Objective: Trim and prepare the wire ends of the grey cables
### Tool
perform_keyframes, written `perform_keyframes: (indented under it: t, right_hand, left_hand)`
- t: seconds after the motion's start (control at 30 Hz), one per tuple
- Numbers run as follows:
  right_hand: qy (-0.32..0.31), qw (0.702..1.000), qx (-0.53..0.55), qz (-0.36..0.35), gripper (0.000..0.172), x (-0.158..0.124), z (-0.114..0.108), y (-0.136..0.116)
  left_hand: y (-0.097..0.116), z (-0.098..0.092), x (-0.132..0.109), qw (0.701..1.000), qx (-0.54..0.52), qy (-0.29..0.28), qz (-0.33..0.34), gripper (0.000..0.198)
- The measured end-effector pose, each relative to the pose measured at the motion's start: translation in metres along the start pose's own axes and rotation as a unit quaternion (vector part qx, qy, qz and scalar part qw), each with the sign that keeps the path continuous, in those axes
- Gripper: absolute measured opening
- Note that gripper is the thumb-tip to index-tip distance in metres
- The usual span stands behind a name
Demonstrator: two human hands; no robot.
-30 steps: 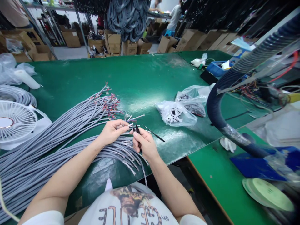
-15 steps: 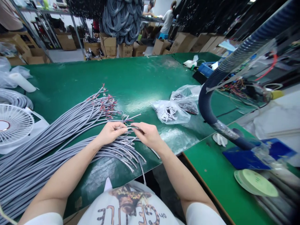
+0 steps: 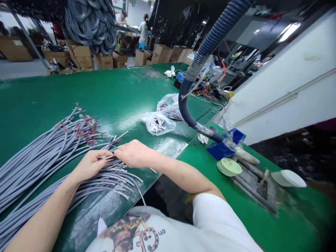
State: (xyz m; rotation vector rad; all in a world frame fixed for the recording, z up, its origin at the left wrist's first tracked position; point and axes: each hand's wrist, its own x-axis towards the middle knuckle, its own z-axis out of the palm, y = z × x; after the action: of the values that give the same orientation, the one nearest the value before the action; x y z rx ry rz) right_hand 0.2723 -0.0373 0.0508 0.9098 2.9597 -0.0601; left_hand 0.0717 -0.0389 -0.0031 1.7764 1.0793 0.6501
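Observation:
My left hand (image 3: 91, 164) is closed in a pinch on the end of a grey cable, above the near bundle of grey cables (image 3: 97, 183) with stripped, silvery ends. My right hand (image 3: 133, 154) is closed right beside it, its fingers curled at that same cable end with the knuckles up. The fingers hide most of the held end. Beyond my hands lies another bundle of grey cables (image 3: 49, 140), whose ends fan out into thin red, dark and white wires (image 3: 88, 129).
Two clear plastic bags (image 3: 159, 124) of small pieces lie on the green table (image 3: 118, 87). A ribbed dark hose (image 3: 187, 91) curves down to a blue tray (image 3: 222, 148) on the right-hand bench. Pale green spools (image 3: 229, 167) stand near it. Cartons (image 3: 81, 57) and two people are farther back.
The view has turned to the right, so the scene appears shifted left. My right hand has rolled over knuckles-up and its fingers are closer to my left fingertips.

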Motion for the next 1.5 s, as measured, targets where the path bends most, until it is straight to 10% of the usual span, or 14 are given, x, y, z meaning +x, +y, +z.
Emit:
perform_keyframes:
  t: [0.2,0.5,0.6,0.83,0.97,1.1,1.33,1.5]
  right_hand:
    - [0.073,0.955,0.288,0.013,0.014,0.011,0.023,0.023]
    - [0.183,0.648,0.719,0.172,0.027,0.029,0.05,-0.004]
    - [0.23,0.668,0.682,0.188,0.027,0.025,0.041,-0.009]
    - [0.246,0.912,0.318,0.074,0.03,0.012,0.034,0.017]
    - [0.202,0.95,0.237,0.028,0.027,0.016,0.032,0.02]
    - [0.179,0.901,0.386,0.082,0.018,0.024,0.027,0.018]
    - [0.082,0.651,0.732,0.184,0.024,0.039,0.038,0.023]
    - [0.225,0.635,0.719,0.172,0.03,0.053,0.054,0.009]
  left_hand:
    - [0.004,-0.007,-0.002,1.0,0.02,0.012,0.01,0.031]
    - [-0.005,0.0,0.007,0.977,-0.027,0.211,0.021,0.027]
    - [-0.003,0.0,0.008,0.98,-0.057,0.189,0.004,0.031]
    - [-0.005,-0.003,0.007,0.982,-0.129,0.139,-0.017,0.036]
    - [-0.007,-0.003,0.006,0.988,-0.111,0.106,-0.012,0.035]
    - [-0.006,-0.003,0.005,0.996,-0.064,0.064,0.018,0.028]
    - [-0.004,-0.01,0.0,0.994,-0.083,0.061,0.036,0.021]
    - [-0.014,-0.016,0.006,0.949,-0.255,0.183,-0.006,0.02]
